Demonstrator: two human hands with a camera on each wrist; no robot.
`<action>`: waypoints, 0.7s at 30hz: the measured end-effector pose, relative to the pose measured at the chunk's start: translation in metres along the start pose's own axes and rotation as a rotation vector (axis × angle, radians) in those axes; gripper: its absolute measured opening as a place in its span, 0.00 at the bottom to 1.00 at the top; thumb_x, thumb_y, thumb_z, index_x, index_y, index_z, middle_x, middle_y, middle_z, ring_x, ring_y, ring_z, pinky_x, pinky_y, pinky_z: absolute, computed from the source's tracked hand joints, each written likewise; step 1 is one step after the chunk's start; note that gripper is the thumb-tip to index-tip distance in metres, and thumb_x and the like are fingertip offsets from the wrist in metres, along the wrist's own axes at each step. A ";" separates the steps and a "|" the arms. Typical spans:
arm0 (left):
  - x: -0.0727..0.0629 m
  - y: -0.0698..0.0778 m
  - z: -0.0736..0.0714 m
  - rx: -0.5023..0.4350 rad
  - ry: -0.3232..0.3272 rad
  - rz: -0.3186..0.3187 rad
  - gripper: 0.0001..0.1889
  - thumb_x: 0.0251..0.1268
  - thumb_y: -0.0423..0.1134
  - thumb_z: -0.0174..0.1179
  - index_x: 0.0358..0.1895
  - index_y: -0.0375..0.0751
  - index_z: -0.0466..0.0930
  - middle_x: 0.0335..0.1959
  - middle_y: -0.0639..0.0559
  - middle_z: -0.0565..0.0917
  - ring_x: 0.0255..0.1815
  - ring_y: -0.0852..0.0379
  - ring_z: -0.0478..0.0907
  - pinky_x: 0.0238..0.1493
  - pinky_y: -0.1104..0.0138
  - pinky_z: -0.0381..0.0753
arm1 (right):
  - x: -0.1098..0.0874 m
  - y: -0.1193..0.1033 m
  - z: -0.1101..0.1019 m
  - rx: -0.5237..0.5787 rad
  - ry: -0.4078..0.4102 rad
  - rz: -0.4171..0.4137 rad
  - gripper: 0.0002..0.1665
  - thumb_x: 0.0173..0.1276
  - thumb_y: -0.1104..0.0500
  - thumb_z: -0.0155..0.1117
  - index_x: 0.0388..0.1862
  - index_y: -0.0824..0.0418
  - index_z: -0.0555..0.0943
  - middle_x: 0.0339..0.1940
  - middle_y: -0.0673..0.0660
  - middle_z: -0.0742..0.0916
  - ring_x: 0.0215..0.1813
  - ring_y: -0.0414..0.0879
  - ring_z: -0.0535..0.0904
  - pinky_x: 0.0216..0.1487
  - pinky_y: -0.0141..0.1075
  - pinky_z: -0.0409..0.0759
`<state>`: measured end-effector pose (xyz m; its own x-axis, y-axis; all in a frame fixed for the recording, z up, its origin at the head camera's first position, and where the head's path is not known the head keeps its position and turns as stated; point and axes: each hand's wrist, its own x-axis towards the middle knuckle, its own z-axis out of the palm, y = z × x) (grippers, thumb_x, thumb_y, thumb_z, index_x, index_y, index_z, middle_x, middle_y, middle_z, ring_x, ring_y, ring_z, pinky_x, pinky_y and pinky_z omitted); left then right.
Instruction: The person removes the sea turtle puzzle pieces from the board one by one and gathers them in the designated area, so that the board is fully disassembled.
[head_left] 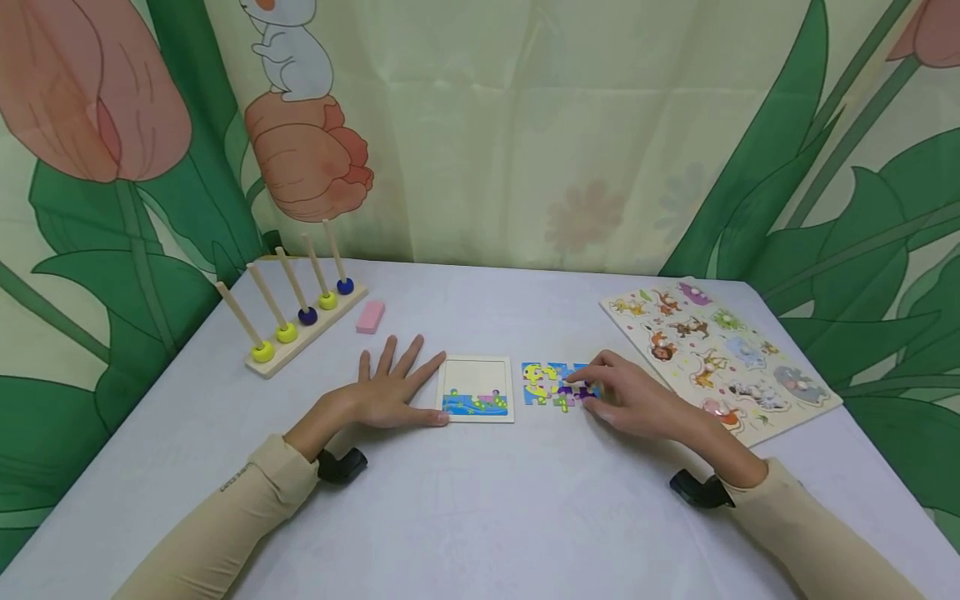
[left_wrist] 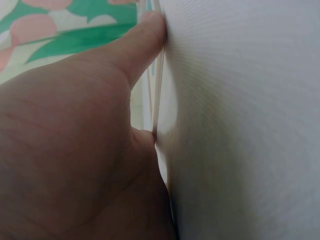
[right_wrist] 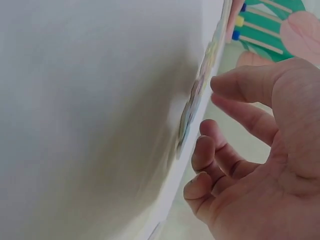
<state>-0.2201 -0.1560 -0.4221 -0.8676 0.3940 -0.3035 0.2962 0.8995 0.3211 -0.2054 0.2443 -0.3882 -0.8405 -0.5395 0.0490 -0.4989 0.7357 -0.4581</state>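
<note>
My left hand (head_left: 393,398) lies on the table with fingers spread, its index fingertip and thumb at the left edge of a small wooden puzzle tray (head_left: 476,419). A blue strip of picture with green and pink shapes fills the tray's lower part; bare wood shows above it. Right of the tray, several jigsaw pieces (head_left: 534,392) in blue, yellow, green and purple lie close together. Over their right side hovers my right hand (head_left: 637,400), fingers bent and thumb apart, nothing gripped. In the right wrist view its fingertips (right_wrist: 220,84) are close beside the pieces (right_wrist: 192,102).
A wooden stacking stand (head_left: 288,354) with upright pegs and yellow and blue beads stands at the back left. Near it lies a pink block (head_left: 371,317). A large animal peg puzzle board (head_left: 705,333) lies at the right, partly behind my right forearm. A printed curtain (head_left: 480,142) hangs behind the table.
</note>
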 end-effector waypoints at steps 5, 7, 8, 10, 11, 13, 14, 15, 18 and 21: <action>0.003 0.000 0.001 0.005 -0.002 0.005 0.57 0.60 0.83 0.54 0.87 0.71 0.36 0.90 0.51 0.24 0.87 0.33 0.14 0.78 0.25 0.20 | 0.008 -0.009 0.005 0.022 -0.006 -0.018 0.18 0.73 0.61 0.71 0.60 0.52 0.88 0.49 0.54 0.82 0.45 0.45 0.75 0.44 0.34 0.73; 0.002 0.000 0.001 0.009 0.000 0.004 0.57 0.60 0.84 0.54 0.87 0.72 0.36 0.90 0.51 0.24 0.87 0.33 0.14 0.78 0.25 0.21 | 0.012 -0.012 0.008 0.037 -0.008 -0.032 0.18 0.73 0.63 0.70 0.60 0.52 0.88 0.49 0.55 0.82 0.45 0.44 0.75 0.44 0.33 0.74; 0.002 0.000 0.001 0.012 0.000 0.001 0.57 0.60 0.84 0.54 0.87 0.72 0.36 0.90 0.51 0.24 0.88 0.33 0.14 0.78 0.25 0.21 | 0.014 -0.013 0.009 0.046 -0.012 -0.039 0.18 0.73 0.63 0.69 0.60 0.53 0.88 0.50 0.55 0.82 0.45 0.44 0.75 0.44 0.33 0.75; 0.001 0.000 0.000 0.014 0.004 -0.001 0.57 0.60 0.84 0.54 0.87 0.72 0.36 0.90 0.51 0.24 0.88 0.33 0.15 0.78 0.25 0.21 | 0.020 -0.018 0.012 0.058 -0.020 -0.049 0.18 0.73 0.64 0.68 0.60 0.54 0.88 0.50 0.56 0.82 0.44 0.44 0.75 0.44 0.32 0.75; 0.001 -0.001 0.001 0.014 0.007 0.000 0.57 0.60 0.84 0.54 0.87 0.72 0.36 0.90 0.51 0.24 0.88 0.33 0.15 0.78 0.25 0.21 | 0.023 -0.021 0.014 0.062 -0.026 -0.054 0.18 0.73 0.64 0.68 0.60 0.54 0.88 0.50 0.56 0.82 0.44 0.44 0.75 0.44 0.32 0.76; 0.001 -0.002 0.001 0.011 0.006 -0.001 0.57 0.60 0.84 0.54 0.87 0.72 0.36 0.90 0.51 0.24 0.88 0.33 0.15 0.78 0.25 0.21 | 0.028 -0.027 0.017 0.069 -0.041 -0.066 0.18 0.73 0.64 0.67 0.60 0.53 0.87 0.50 0.55 0.82 0.44 0.43 0.76 0.44 0.31 0.76; 0.001 -0.002 0.001 0.009 0.005 -0.003 0.57 0.59 0.84 0.54 0.87 0.72 0.36 0.90 0.51 0.24 0.88 0.33 0.14 0.78 0.25 0.21 | 0.031 -0.030 0.019 0.069 -0.048 -0.077 0.19 0.73 0.64 0.67 0.60 0.54 0.87 0.51 0.55 0.82 0.44 0.44 0.76 0.45 0.31 0.76; 0.001 -0.002 0.001 0.007 0.006 -0.003 0.57 0.60 0.84 0.54 0.87 0.72 0.36 0.90 0.51 0.24 0.88 0.33 0.14 0.78 0.25 0.21 | 0.034 -0.033 0.021 0.071 -0.054 -0.088 0.19 0.73 0.64 0.68 0.61 0.54 0.87 0.51 0.55 0.82 0.44 0.44 0.76 0.45 0.31 0.77; 0.001 -0.002 0.002 0.007 0.006 -0.004 0.57 0.60 0.84 0.54 0.87 0.72 0.36 0.90 0.51 0.24 0.87 0.33 0.14 0.78 0.25 0.20 | 0.041 -0.042 0.026 0.071 -0.069 -0.115 0.20 0.73 0.63 0.67 0.62 0.52 0.87 0.51 0.54 0.82 0.45 0.44 0.77 0.47 0.33 0.77; 0.001 -0.002 0.002 0.008 0.006 -0.004 0.57 0.60 0.83 0.54 0.87 0.72 0.36 0.90 0.51 0.24 0.87 0.33 0.14 0.78 0.25 0.20 | 0.048 -0.050 0.031 0.065 -0.073 -0.140 0.20 0.74 0.62 0.66 0.62 0.52 0.86 0.51 0.53 0.82 0.45 0.44 0.76 0.49 0.34 0.76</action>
<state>-0.2208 -0.1571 -0.4246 -0.8712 0.3894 -0.2989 0.2958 0.9024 0.3132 -0.2144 0.1695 -0.3903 -0.7454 -0.6645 0.0529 -0.5931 0.6250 -0.5075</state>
